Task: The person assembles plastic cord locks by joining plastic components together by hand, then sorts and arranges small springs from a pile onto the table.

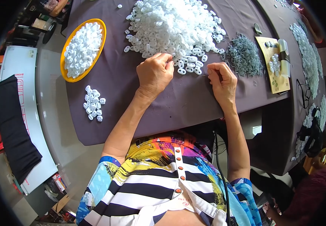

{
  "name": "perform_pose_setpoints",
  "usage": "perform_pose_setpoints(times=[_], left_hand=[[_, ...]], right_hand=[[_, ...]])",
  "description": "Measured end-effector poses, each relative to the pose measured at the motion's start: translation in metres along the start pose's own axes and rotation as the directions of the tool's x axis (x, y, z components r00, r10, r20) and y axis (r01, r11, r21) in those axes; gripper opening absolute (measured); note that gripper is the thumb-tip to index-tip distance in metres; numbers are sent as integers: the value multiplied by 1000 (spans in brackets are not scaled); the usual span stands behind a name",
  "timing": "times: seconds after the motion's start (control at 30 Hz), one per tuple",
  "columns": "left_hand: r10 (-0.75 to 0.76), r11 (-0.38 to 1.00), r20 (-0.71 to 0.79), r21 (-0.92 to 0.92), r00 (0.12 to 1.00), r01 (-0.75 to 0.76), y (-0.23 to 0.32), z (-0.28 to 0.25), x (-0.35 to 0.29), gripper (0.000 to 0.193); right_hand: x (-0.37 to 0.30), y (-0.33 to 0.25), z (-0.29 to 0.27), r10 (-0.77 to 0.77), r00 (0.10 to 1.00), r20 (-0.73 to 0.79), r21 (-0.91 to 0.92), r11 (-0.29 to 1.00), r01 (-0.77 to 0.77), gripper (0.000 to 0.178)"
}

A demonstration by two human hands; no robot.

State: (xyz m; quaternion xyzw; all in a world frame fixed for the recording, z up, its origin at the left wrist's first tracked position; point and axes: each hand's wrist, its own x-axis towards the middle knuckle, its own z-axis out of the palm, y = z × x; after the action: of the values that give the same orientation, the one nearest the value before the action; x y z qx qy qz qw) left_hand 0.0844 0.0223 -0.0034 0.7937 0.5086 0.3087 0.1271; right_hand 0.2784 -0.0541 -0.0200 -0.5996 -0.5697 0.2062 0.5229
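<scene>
My left hand (153, 76) is closed at the near edge of a big heap of small white oval plastic pieces with two holes (170, 28). Its fingertips are pressed together, and whatever lies between them is hidden. To the right, my right hand (223, 83) has its thumb and fingers drawn into a pinch; what it holds is too small to make out. Several loose white pieces (190, 64) lie between my two hands. Beyond my right hand sits a pile of thin grey plastic bits (244, 56).
At the left stand a yellow oval bowl (102, 43) full of white pieces and a small group of white pieces (93, 103). A tan card (279, 85) with a clear roll (284, 62) lies right. Glasses (304, 94) rest farther right. Dark cloth covers the table (193, 109).
</scene>
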Motion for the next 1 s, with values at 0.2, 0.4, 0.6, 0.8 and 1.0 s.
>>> perform_pose_setpoints(times=[0.2, 0.4, 0.6, 0.8, 1.0], left_hand=[[55, 996, 92, 59, 994, -61, 7, -4, 7, 13], [20, 993, 116, 110, 993, -33, 9, -1, 8, 12], [-57, 995, 37, -80, 998, 60, 8, -5, 2, 11], [-248, 770, 236, -540, 940, 339, -1, -15, 0, 12], [-269, 486, 524, -651, 808, 584, 9, -30, -11, 14]], right_hand=[[0, 2, 0, -13, 1000, -5, -14, 1000, 13, 8], [0, 3, 0, -32, 999, 0, -6, 999, 32, 8], [0, 2, -3, -44, 999, 20, -18, 999, 45, 7], [-3, 4, -2, -49, 998, 29, 21, 999, 49, 7], [-7, -21, 5, -223, 974, 33, -152, 962, 226, 6]])
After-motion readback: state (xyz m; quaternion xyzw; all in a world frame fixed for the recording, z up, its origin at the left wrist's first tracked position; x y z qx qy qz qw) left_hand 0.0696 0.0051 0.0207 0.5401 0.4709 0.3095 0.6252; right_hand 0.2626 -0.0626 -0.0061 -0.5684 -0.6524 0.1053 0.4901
